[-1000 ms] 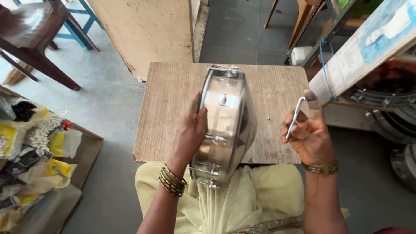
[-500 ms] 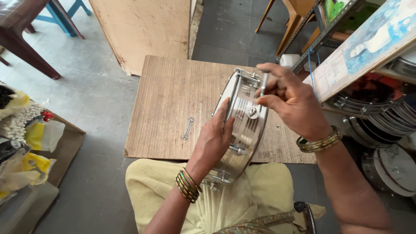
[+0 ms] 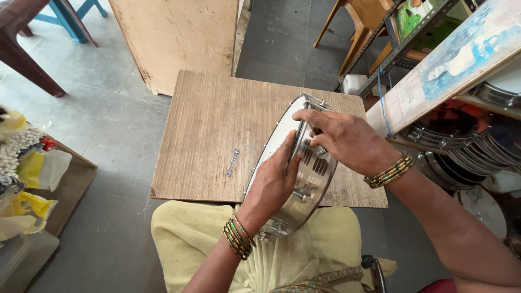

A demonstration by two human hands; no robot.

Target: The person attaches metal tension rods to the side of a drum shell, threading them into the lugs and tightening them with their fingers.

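Drum (image 3: 301, 179), a shiny metal one, stands on its edge at the near side of the wooden board (image 3: 211, 135), its lower rim resting on the person's lap. Left hand (image 3: 274, 182) lies flat against the white skin side, fingers stretched up along the rim, pressing rather than gripping, steadying it. Right hand (image 3: 342, 138) reaches over the top from the right, fingertips bent and pinched around a small fitting on the metal shell near the upper rim; what exactly sits between them I cannot tell.

Small spanner (image 3: 233, 161) lies loose on the board just left of the drum, apart from both hands.

Standing on edge, the drum looks likely to roll or tip toward the near edge if the left palm eases, since only the lap and that hand keep it up. A slip of the pinching fingers could catch them on the metal lugs along the shell.

Room is better on the left: the board is bare there, and beyond it lies grey floor. On the right, a metal shelf rack (image 3: 401, 49) and stacked drum hoops (image 3: 467, 146) sit close to the right forearm, so the elbow has little swing. A wooden panel (image 3: 179, 38) leans beyond the far edge.
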